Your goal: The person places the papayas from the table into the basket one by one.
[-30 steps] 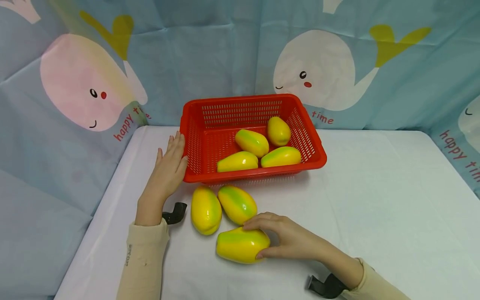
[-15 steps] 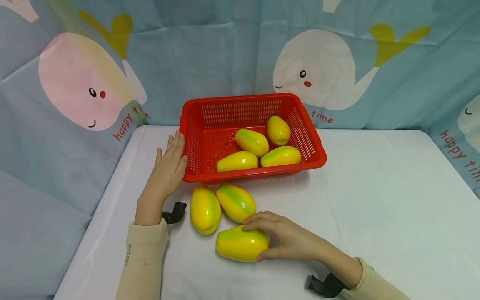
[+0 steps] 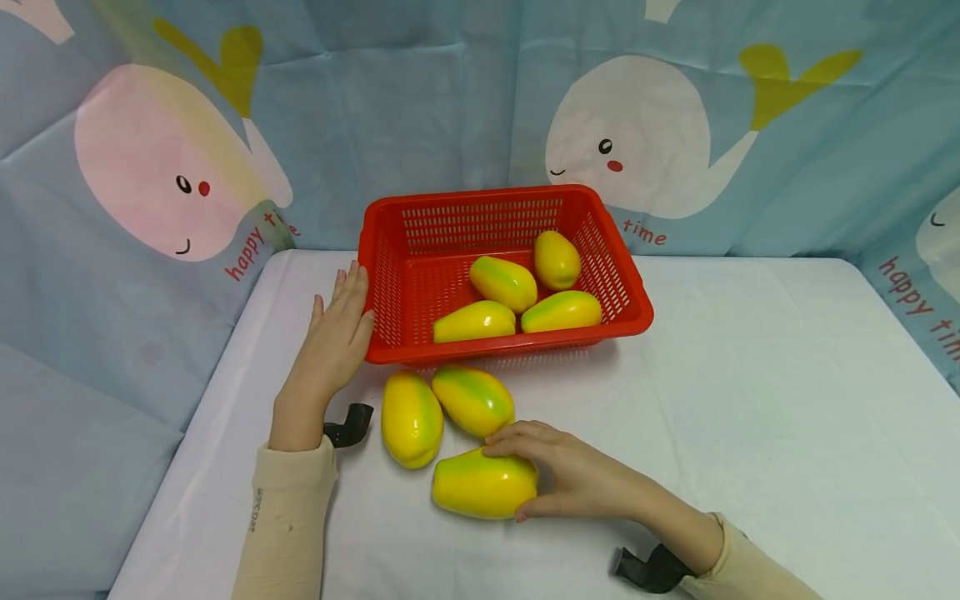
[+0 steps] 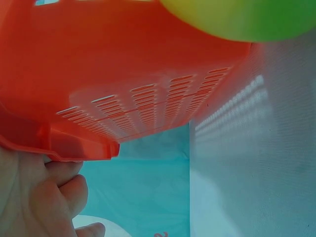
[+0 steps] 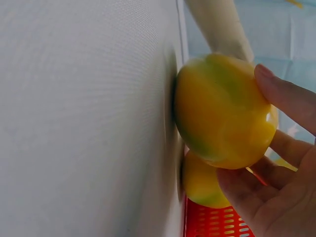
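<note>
My left hand lies along the left side of the red plastic basket, its fingers straight against the rim. My right hand holds a yellow-green papaya on the table, thumb on the near side and fingers over the far side. The right wrist view shows that papaya between thumb and fingers, low against the white cloth. Just beyond it, a second papaya touches or nearly touches my right fingertips. A third papaya lies to the left, below the basket's front edge.
Several papayas lie in the basket, mostly toward its right and front. Black wrist devices are strapped under both sleeves. A blue cloth with whale prints hangs behind the white table.
The held papaya has slid slightly away from me, toward the basket. The papaya beyond it has shifted and turned a little. My left hand and the basket stay put.
</note>
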`<action>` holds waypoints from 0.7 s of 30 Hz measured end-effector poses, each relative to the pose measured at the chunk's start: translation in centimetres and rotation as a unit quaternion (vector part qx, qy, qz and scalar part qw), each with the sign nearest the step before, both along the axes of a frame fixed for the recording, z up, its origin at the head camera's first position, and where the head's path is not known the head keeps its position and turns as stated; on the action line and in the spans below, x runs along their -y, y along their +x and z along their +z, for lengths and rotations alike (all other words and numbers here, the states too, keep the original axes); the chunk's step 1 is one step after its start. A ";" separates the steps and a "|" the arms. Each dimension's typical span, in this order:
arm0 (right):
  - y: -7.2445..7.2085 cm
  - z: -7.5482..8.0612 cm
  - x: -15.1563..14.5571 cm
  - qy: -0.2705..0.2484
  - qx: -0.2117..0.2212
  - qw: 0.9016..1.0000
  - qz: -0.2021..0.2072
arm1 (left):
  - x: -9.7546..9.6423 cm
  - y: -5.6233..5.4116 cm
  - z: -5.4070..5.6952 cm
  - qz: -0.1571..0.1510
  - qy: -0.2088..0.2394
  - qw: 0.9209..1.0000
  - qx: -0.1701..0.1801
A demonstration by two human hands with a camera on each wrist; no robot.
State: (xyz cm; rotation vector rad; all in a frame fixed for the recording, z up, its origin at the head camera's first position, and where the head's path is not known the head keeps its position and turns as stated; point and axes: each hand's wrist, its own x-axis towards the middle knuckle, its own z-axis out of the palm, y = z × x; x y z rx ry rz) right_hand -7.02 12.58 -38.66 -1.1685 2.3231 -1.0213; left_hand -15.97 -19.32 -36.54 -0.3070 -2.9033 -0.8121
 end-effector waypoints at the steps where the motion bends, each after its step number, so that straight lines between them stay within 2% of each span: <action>1: 0.0 0.0 0.0 0.000 0.001 1.000 -0.001 | 0.0 0.0 0.0 0.000 0.000 1.000 0.000; 11: 0.1 0.2 0.1 0.015 0.031 0.999 -0.015 | 0.0 0.0 0.1 0.005 -0.003 1.000 0.003; 21: 0.0 0.2 0.1 0.027 0.026 0.999 -0.009 | 0.0 0.0 0.1 0.003 -0.003 1.000 0.001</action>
